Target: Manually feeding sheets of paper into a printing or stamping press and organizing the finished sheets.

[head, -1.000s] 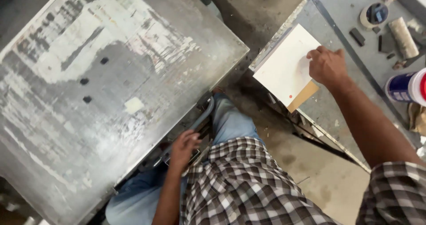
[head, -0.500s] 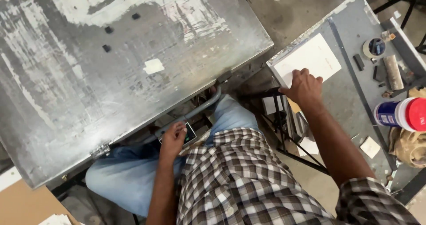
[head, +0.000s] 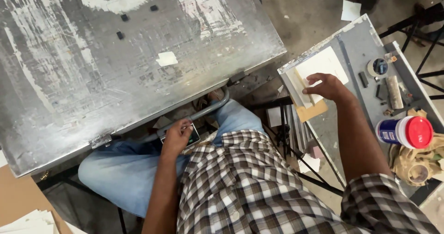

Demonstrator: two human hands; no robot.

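Right hand (head: 329,87): laid on the white sheets (head: 319,70) at the near corner of the grey side surface (head: 356,44); fingers pressed down flat on the top sheet, thumb tucked at its edge.
Left hand (head: 176,136): fingers curled around a phone (head: 193,136) held in the lap, just below the metal surface (head: 115,67).
Sheets: judged thin, light and stiff, likely to chip at corners; best taken by the long edges, thumb under, fingers on top.
Underlay: a brown card (head: 311,110) juts past the surface edge beneath the stack.
Edges: the stack is seen overhanging the corner; a slide outward would tip it.
Open room: bare grey area beyond the sheets; tape roll (head: 379,66) and red-lidded jar (head: 407,132) kept well apart.
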